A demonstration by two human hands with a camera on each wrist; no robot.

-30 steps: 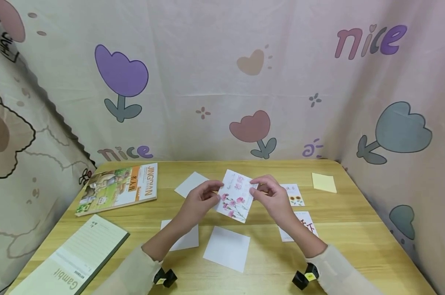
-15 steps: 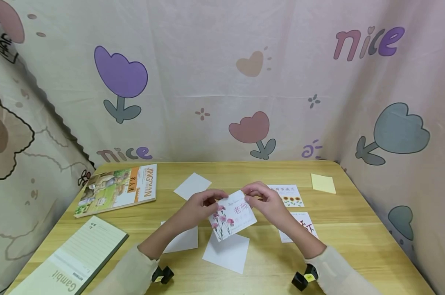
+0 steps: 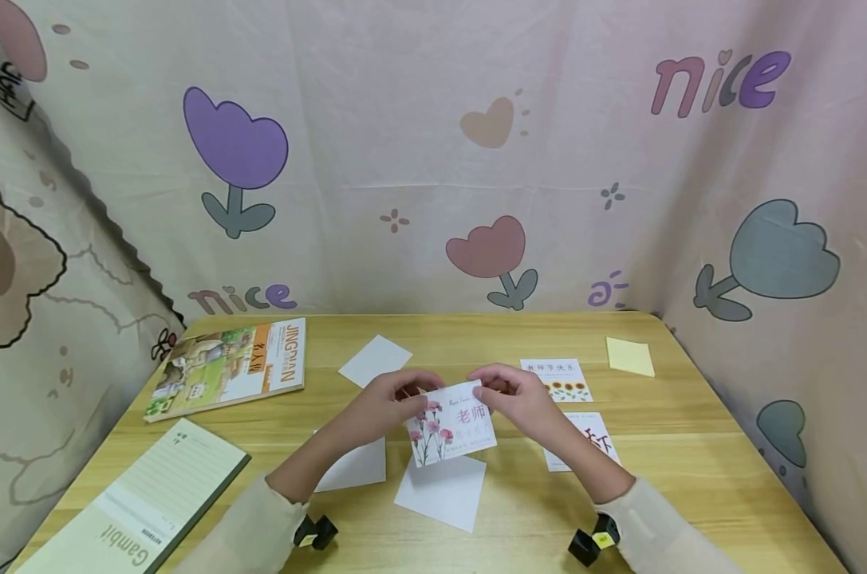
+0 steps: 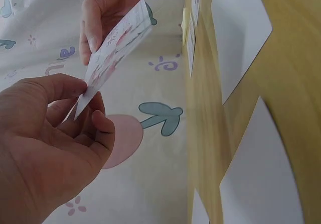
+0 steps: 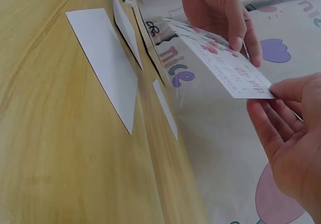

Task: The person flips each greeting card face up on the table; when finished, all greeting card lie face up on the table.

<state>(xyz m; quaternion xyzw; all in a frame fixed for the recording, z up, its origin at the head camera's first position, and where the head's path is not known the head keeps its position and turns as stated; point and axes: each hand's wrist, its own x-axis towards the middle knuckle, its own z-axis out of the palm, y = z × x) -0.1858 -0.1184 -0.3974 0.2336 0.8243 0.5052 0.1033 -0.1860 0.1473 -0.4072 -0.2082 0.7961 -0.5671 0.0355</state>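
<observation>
A white greeting card [image 3: 451, 426] with pink carnations and red Chinese characters is held up above the table, its printed side toward the head camera. My left hand [image 3: 395, 402] pinches its upper left corner between thumb and fingers. At the upper right corner, my right hand [image 3: 517, 400] pinches it the same way. The left wrist view shows the card [image 4: 114, 53] tilted, with the left thumb on its printed face and fingers behind. In the right wrist view, thumb and fingertips of the right hand [image 5: 288, 128] grip the corner by the characters.
Blank white cards lie below [image 3: 443, 496], at left [image 3: 357, 466] and behind [image 3: 376, 360] my hands. On the right are a sunflower card [image 3: 557, 379], a red-lettered card [image 3: 584, 430] and a yellow sticky note [image 3: 630, 356]. A book [image 3: 232, 367] and a notepad [image 3: 146, 494] occupy the left.
Both hands have lowered the carnation card toward the table and turned it so its writing runs nearly level. It now overlaps the front blank card in the head view. Both hands still hold it.
</observation>
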